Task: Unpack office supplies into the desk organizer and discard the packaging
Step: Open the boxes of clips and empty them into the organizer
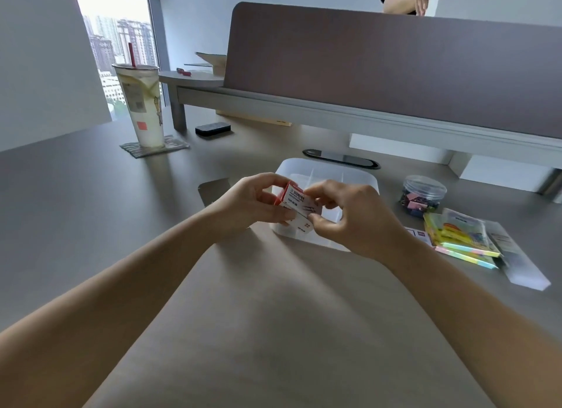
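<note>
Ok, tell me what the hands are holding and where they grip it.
Both hold a small red-and-white box: left hand at its left end, right hand pinching its right end.

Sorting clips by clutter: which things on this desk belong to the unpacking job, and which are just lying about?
Part of the job:
small box, held by left hand and right hand
clear organizer
jar of binder clips
sticky notes

Lying about:
drink cup on a coaster
black case
cardboard box behind the divider
</note>
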`<state>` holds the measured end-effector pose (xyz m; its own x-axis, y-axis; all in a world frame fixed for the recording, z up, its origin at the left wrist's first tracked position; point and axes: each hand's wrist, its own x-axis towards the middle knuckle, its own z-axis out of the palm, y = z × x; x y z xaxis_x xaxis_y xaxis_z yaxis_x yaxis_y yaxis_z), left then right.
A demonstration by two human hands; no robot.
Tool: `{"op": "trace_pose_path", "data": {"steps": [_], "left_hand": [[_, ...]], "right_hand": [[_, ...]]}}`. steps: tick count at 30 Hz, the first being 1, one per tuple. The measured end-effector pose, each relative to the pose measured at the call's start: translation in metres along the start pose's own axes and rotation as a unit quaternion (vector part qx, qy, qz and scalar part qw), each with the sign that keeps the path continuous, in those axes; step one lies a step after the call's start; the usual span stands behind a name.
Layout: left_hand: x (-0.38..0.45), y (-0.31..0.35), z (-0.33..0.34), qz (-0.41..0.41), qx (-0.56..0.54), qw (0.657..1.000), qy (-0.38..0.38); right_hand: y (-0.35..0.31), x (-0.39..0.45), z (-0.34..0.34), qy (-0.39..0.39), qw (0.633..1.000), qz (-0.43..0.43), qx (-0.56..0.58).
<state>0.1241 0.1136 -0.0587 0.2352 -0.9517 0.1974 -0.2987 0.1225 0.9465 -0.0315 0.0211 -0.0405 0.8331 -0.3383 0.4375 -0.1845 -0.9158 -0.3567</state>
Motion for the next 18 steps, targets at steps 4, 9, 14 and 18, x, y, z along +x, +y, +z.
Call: {"op": "trace_pose_path", "data": {"steps": [4, 9, 14, 18], "left_hand": [[0.002, 0.009, 0.004, 0.015, -0.029, 0.999, 0.016], [0.006, 0.018, -0.001, 0.029, -0.012, 0.999, 0.018], [0.012, 0.022, -0.01, 0.034, 0.003, 0.999, 0.041], [0.018, 0.022, -0.019, 0.028, 0.02, 0.998, 0.045]], "right_hand": [[-0.003, 0.003, -0.003, 0.013, 1.0, 0.005, -0.014], [-0.008, 0.009, -0.011, 0.008, 1.0, 0.007, -0.02], [-0.01, 0.023, -0.018, -0.002, 1.0, 0.006, -0.026], [-0.012, 0.034, -0.019, -0.011, 1.0, -0.001, -0.024]]}}
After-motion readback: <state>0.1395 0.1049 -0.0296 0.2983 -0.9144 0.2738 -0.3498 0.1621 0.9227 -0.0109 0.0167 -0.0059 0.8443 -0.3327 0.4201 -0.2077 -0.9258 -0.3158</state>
